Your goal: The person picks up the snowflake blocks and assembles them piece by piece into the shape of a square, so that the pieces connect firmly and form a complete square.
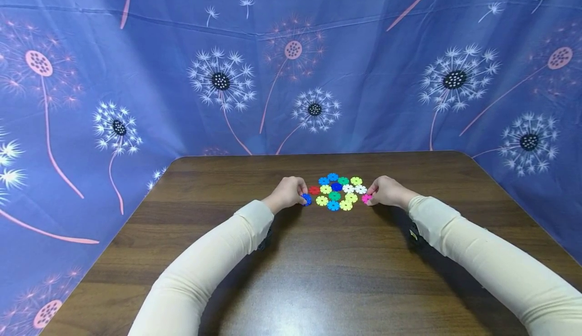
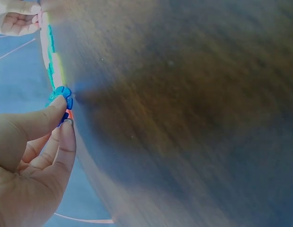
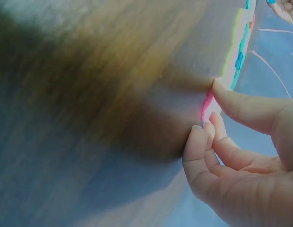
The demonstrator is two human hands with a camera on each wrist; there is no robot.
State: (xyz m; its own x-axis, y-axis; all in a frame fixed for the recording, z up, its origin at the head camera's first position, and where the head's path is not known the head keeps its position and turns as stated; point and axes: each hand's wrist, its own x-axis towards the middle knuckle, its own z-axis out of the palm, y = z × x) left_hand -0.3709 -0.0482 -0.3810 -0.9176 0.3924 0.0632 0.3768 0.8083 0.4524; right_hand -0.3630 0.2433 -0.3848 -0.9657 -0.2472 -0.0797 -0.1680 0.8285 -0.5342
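My left hand (image 1: 288, 193) pinches a blue notched plastic disc (image 1: 307, 200) between thumb and fingers at the left side of a flat cluster of similar discs. In the left wrist view the same blue disc (image 2: 64, 94) is tilted up off the table, the thumb on its face. On the cluster's right side, my right hand (image 1: 389, 192) holds a pink disc (image 1: 366, 199); from the right wrist its pink edge (image 3: 207, 103) shows between thumb and fingertips. Closest to the left hand lies a red disc (image 1: 314, 190), and by the right hand a white disc (image 1: 360, 189).
The cluster also has yellow (image 1: 322, 201), green (image 1: 334, 196), light blue (image 1: 333, 205) and dark blue (image 1: 336, 187) discs, lying close together. They lie on a brown wooden table (image 1: 327, 275), whose far edge meets a blue dandelion-print cloth (image 1: 364, 73).
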